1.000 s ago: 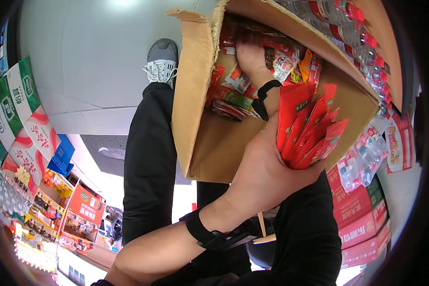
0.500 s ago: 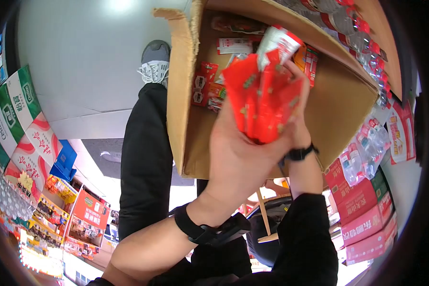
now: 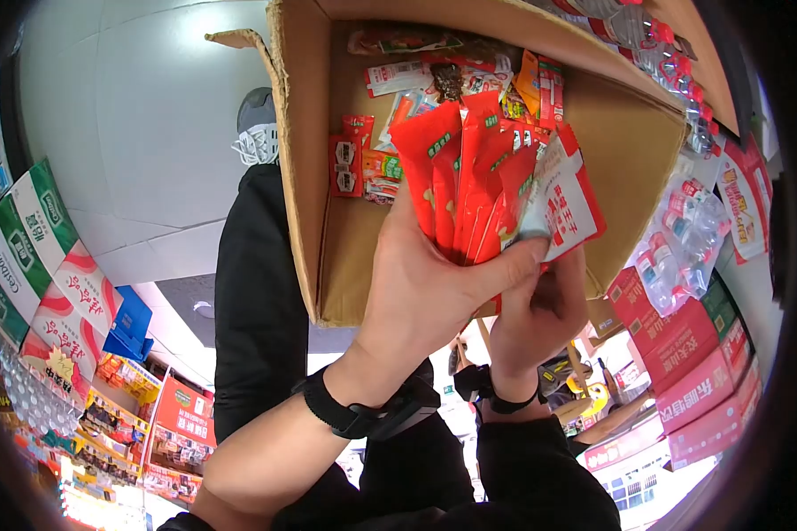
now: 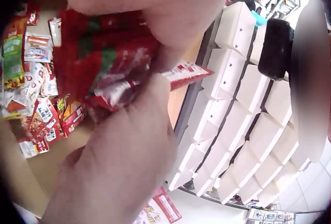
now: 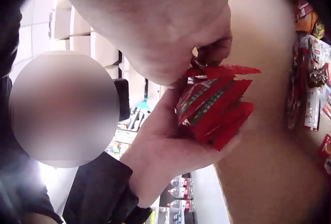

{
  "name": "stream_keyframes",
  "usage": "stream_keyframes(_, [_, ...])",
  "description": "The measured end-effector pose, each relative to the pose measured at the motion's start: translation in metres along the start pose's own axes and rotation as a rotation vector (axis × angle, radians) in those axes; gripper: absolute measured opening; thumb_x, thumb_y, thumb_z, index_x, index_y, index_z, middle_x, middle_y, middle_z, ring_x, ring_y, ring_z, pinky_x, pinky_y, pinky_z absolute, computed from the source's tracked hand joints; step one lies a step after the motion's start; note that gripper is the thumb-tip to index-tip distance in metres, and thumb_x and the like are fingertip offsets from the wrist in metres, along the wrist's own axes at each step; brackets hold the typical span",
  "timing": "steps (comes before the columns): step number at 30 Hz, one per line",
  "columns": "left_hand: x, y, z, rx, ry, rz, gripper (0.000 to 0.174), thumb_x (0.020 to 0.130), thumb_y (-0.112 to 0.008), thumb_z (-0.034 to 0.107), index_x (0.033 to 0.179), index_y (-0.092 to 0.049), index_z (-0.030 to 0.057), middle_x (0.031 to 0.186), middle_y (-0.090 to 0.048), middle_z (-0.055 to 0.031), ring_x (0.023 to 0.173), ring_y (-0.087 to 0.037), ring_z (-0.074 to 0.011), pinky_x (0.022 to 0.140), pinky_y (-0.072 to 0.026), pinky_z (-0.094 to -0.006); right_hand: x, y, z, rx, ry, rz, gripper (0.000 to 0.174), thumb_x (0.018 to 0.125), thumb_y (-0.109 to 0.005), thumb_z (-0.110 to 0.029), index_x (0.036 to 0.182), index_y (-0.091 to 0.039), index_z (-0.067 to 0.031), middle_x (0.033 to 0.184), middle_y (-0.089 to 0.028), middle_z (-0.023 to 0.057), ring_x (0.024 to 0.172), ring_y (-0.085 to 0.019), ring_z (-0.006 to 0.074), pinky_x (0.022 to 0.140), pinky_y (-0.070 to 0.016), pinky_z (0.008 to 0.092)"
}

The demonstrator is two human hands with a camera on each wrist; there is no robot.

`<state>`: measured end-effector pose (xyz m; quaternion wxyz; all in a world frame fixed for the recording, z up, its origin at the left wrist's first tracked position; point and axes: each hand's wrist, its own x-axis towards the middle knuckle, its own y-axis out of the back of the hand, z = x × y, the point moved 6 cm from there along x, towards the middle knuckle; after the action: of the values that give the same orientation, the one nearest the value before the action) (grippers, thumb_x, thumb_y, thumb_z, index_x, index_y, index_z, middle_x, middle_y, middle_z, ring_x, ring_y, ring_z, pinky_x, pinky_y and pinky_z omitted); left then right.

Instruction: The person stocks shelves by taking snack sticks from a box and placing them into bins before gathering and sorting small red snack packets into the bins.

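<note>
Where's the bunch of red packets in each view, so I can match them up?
Head view: red packets, just above and right of centre.
Left wrist: red packets, upper left of centre.
Right wrist: red packets, right of centre.
Shared landmark: loose packets in the box.

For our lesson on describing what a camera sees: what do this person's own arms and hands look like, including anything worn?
Both the left hand and right hand are ungloved. Each wrist has a black strap with a dark, blocky device attached. The left forearm is bare; a plain black sleeve covers the right arm below its strap.
</note>
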<state>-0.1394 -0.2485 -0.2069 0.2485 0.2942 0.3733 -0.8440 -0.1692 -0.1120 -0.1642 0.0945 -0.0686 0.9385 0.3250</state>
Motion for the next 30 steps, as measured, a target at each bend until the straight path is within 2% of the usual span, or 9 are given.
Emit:
stream_keyframes(4, [-0.006, -0.005, 0.002, 0.006, 0.049, -0.021, 0.066, 0.080, -0.090, 0.005, 0.135, -0.053, -0.0011, 0.120, -0.070, -0.0089, 0.106, -0.068, -0.0148, 0.094, -0.0572, -0.0323, -0.008, 0.007, 0.006, 0.078, 0.004, 0.011, 0.039, 0.087, -0.063, 0.007, 0.126, -0.063, 0.0087, 0.107, -0.060, 0.0094, 0.089, -0.062, 0.0165, 0.078, -0.0469, 0.0239])
stream_keyframes(8, [-0.012, -0.009, -0.002, -0.044, 0.103, -0.068, 0.076, 0.075, -0.094, 0.006, 0.137, -0.051, -0.0002, 0.124, -0.068, -0.0078, 0.111, -0.066, -0.0153, 0.097, -0.0551, -0.0336, -0.005, 0.012, 0.019, 0.179, -0.023, -0.001, 0.041, 0.092, -0.068, -0.001, 0.131, -0.060, 0.0086, 0.121, -0.062, 0.0129, 0.107, -0.064, 0.0229, 0.091, -0.0505, 0.0314])
stream_keyframes(11, [-0.011, -0.009, -0.014, 0.173, 0.006, -0.076, 0.106, 0.062, -0.099, 0.018, 0.147, -0.037, 0.0012, 0.129, -0.067, -0.0152, 0.117, -0.067, -0.0248, 0.099, -0.0555, -0.0392, 0.000, 0.007, 0.008, 0.095, 0.066, -0.013, 0.045, 0.095, -0.071, -0.009, 0.134, -0.058, 0.0090, 0.134, -0.060, 0.0179, 0.118, -0.063, 0.0296, 0.100, -0.0505, 0.0405])
stream_keyframes(13, [-0.012, -0.009, -0.011, 0.219, -0.004, -0.049, 0.104, 0.063, -0.098, 0.019, 0.146, -0.037, 0.0013, 0.128, -0.067, -0.0155, 0.116, -0.068, -0.0251, 0.099, -0.0556, -0.0390, -0.011, 0.004, 0.013, 0.063, 0.062, 0.019, 0.052, 0.096, -0.072, -0.018, 0.137, -0.056, 0.0087, 0.145, -0.056, 0.0237, 0.129, -0.059, 0.0360, 0.106, -0.0478, 0.0481])
stream_keyframes(18, [-0.014, -0.005, -0.012, 0.209, 0.090, -0.019, 0.095, 0.069, -0.093, 0.019, 0.145, -0.039, 0.0017, 0.127, -0.067, -0.0163, 0.114, -0.069, -0.0260, 0.098, -0.0558, -0.0387, -0.015, 0.000, -0.004, -0.148, 0.182, -0.077, 0.064, 0.094, -0.074, -0.019, 0.144, -0.049, 0.0108, 0.142, -0.058, 0.0244, 0.129, -0.058, 0.0352, 0.107, -0.0464, 0.0464])
stream_keyframes(20, [-0.019, -0.005, -0.014, 0.118, 0.212, -0.030, 0.074, 0.076, -0.088, 0.007, 0.139, -0.048, 0.0005, 0.130, -0.065, -0.0088, 0.117, -0.064, -0.0153, 0.100, -0.0530, -0.0341, -0.014, 0.001, -0.004, 0.008, 0.133, -0.063, 0.068, 0.098, -0.071, -0.026, 0.147, -0.045, 0.0132, 0.140, -0.058, 0.0247, 0.129, -0.057, 0.0344, 0.109, -0.0440, 0.0455])
stream_keyframes(23, [-0.019, -0.009, 0.005, 0.258, 0.019, 0.003, 0.070, 0.079, -0.085, 0.004, 0.139, -0.048, 0.0005, 0.129, -0.066, -0.0086, 0.116, -0.064, -0.0149, 0.099, -0.0537, -0.0342, -0.016, 0.007, 0.001, 0.255, 0.024, -0.056, 0.063, 0.103, -0.063, -0.026, 0.148, -0.044, 0.0129, 0.144, -0.056, 0.0247, 0.132, -0.056, 0.0329, 0.111, -0.0430, 0.0452])
stream_keyframes(26, [-0.016, -0.007, -0.003, 0.170, 0.091, -0.091, 0.072, 0.079, -0.085, 0.005, 0.140, -0.047, 0.0009, 0.130, -0.066, -0.0089, 0.117, -0.064, -0.0151, 0.101, -0.0531, -0.0347, -0.019, 0.011, 0.009, 0.626, -0.143, -0.045, 0.056, 0.110, -0.052, -0.027, 0.149, -0.042, 0.0124, 0.149, -0.052, 0.0247, 0.136, -0.054, 0.0307, 0.115, -0.0415, 0.0448])
stream_keyframes(30, [-0.015, -0.012, 0.002, 0.127, 0.073, -0.105, 0.076, 0.078, -0.087, 0.005, 0.142, -0.046, 0.0011, 0.132, -0.065, -0.0095, 0.119, -0.064, -0.0152, 0.102, -0.0525, -0.0342, -0.016, 0.015, 0.020, 0.583, -0.188, 0.005, 0.054, 0.109, -0.054, -0.021, 0.151, -0.040, 0.0093, 0.149, -0.054, 0.0224, 0.135, -0.056, 0.0272, 0.114, -0.0438, 0.0416])
